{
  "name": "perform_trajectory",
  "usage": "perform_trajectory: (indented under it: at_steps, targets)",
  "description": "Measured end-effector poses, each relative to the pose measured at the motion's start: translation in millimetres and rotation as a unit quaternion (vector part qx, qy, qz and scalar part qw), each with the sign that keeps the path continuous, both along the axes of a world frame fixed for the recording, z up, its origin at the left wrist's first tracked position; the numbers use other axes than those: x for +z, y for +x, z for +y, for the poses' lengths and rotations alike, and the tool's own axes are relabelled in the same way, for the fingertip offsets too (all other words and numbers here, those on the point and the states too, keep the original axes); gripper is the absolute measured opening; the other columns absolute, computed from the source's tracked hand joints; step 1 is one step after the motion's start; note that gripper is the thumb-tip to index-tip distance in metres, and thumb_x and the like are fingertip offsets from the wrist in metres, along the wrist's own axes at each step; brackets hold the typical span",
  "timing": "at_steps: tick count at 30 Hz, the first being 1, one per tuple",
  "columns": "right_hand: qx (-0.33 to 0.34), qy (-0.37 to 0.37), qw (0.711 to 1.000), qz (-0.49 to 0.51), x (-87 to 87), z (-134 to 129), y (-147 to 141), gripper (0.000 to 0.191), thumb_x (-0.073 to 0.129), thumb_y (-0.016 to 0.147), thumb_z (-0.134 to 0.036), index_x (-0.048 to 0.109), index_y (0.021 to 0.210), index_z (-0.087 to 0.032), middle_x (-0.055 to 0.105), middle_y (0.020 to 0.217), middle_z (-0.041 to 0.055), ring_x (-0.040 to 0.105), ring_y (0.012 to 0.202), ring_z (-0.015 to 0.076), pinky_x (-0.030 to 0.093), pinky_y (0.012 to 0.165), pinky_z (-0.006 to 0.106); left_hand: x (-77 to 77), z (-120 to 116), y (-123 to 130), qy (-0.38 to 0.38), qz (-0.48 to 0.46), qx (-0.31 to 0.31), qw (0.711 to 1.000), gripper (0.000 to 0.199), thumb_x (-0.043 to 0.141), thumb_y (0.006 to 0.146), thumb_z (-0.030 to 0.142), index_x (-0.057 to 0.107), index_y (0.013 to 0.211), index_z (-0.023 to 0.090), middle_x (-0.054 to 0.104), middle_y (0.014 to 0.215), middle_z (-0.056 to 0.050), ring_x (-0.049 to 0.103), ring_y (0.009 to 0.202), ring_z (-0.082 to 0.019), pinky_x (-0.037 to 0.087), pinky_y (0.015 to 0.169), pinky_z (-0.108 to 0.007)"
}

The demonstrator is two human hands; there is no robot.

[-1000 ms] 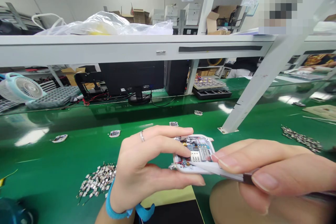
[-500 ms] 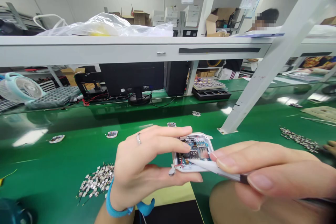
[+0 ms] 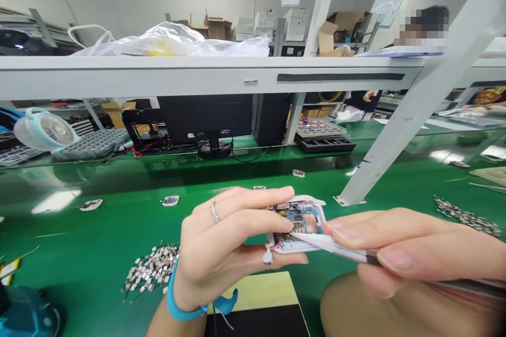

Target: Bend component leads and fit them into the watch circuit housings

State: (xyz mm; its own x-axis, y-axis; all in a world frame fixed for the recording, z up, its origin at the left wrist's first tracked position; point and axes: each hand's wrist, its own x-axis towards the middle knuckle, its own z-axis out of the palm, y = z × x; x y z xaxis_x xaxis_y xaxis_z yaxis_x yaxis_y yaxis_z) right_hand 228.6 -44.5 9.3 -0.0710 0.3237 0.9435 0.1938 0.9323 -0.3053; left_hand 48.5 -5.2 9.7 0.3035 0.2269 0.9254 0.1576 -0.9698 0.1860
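A small white device housing [image 3: 302, 213] with an exposed circuit board is gripped by my left hand [image 3: 233, 237], fingers over its left side and thumb below. A small round metal part [image 3: 268, 257] hangs at its lower left corner. My right hand [image 3: 411, 253] pinches white-tipped tweezers [image 3: 328, 245], whose tip lies over the lower part of the board. Whether the tip touches the board is too small to tell. A blue band circles my left wrist.
On the green table [image 3: 98, 242] lie a pile of small metal parts [image 3: 152, 268], more housings [image 3: 171, 200] and another parts pile [image 3: 466, 216]. A slanted white post [image 3: 395, 131] stands at right. Beyond are a monitor [image 3: 205, 118], a fan [image 3: 49, 129] and a person [image 3: 430, 23].
The view has shifted, so the background sits slightly further right. The housing in my left hand is tilted slightly differently. The tweezers remain at its lower part.
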Motion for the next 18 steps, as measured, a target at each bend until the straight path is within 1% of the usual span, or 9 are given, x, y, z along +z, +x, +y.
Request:
perform_trajectory:
  at_steps: [4,6,8,11,14,16,17,18]
  targets:
    - [0.038,-0.002,0.999,-0.007,3.1,0,1,0.024,0.064,0.072,-0.008,0.065,0.092,-0.022,0.068,0.089,0.0000,0.066,0.072,0.0168,0.060,0.064,0.024,0.1,-1,-1,-0.002,0.004,0.000,1.000,0.027,0.075,0.060,0.023,0.058,0.080,0.016,0.067,0.097,-0.006,0.065,0.082,-0.014,0.054,0.069,-0.021]
    - [0.042,-0.003,0.999,-0.013,2.9,0,1,0.026,0.064,0.071,-0.006,0.065,0.093,-0.020,0.068,0.087,0.0005,0.065,0.075,0.0172,0.060,0.066,0.025,0.6,-1,-1,-0.002,0.003,0.002,1.000,0.026,0.075,0.060,0.023,0.058,0.079,0.016,0.067,0.098,-0.006,0.065,0.081,-0.014,0.055,0.068,-0.021]
    - [0.044,-0.003,0.999,-0.012,1.5,2,0,0.025,0.063,0.071,-0.003,0.064,0.093,-0.015,0.069,0.081,0.0022,0.065,0.076,0.0186,0.060,0.066,0.028,0.5,1,-1,-0.002,0.006,0.001,1.000,0.025,0.075,0.059,0.022,0.058,0.077,0.016,0.067,0.098,-0.007,0.065,0.080,-0.015,0.055,0.065,-0.022]
    - [0.040,0.002,0.999,0.028,-0.3,7,-5,0.020,0.063,0.070,-0.003,0.066,0.087,-0.013,0.068,0.078,0.0044,0.064,0.073,0.0202,0.058,0.062,0.031,-1.7,4,0,-0.009,0.001,-0.008,1.000,0.026,0.075,0.059,0.019,0.059,0.079,0.015,0.066,0.099,-0.008,0.064,0.083,-0.017,0.055,0.064,-0.023]
    - [-0.005,0.049,0.992,0.117,-1.0,15,-9,0.016,0.068,0.066,-0.005,0.066,0.079,-0.012,0.067,0.074,0.0020,0.064,0.067,0.0194,0.056,0.054,0.031,-5.4,10,2,-0.035,-0.027,-0.011,0.999,0.027,0.075,0.059,0.016,0.060,0.082,0.015,0.065,0.100,-0.008,0.063,0.088,-0.019,0.056,0.070,-0.025]
    - [-0.054,0.107,0.975,0.188,-1.7,18,-7,0.015,0.071,0.062,-0.006,0.066,0.075,-0.013,0.064,0.064,-0.0017,0.062,0.061,0.0182,0.053,0.049,0.032,-7.7,16,2,-0.056,-0.058,0.004,0.997,0.025,0.074,0.060,0.013,0.060,0.080,0.015,0.065,0.100,-0.007,0.062,0.091,-0.020,0.056,0.071,-0.027]
    - [-0.075,0.121,0.967,0.213,-2.4,18,-4,0.015,0.071,0.063,-0.008,0.066,0.075,-0.015,0.063,0.062,-0.0033,0.062,0.060,0.0172,0.053,0.049,0.032,-8.8,21,2,-0.067,-0.074,0.013,0.995,0.023,0.073,0.060,0.011,0.060,0.079,0.015,0.065,0.099,-0.007,0.062,0.093,-0.020,0.056,0.071,-0.027]
    - [-0.087,0.115,0.964,0.224,-3.2,18,1,0.014,0.071,0.065,-0.011,0.065,0.076,-0.017,0.062,0.064,-0.0046,0.062,0.062,0.0160,0.053,0.052,0.031,-10.1,28,1,-0.077,-0.088,0.021,0.993,0.021,0.072,0.061,0.011,0.061,0.077,0.015,0.065,0.099,-0.006,0.061,0.095,-0.021,0.056,0.071,-0.028]
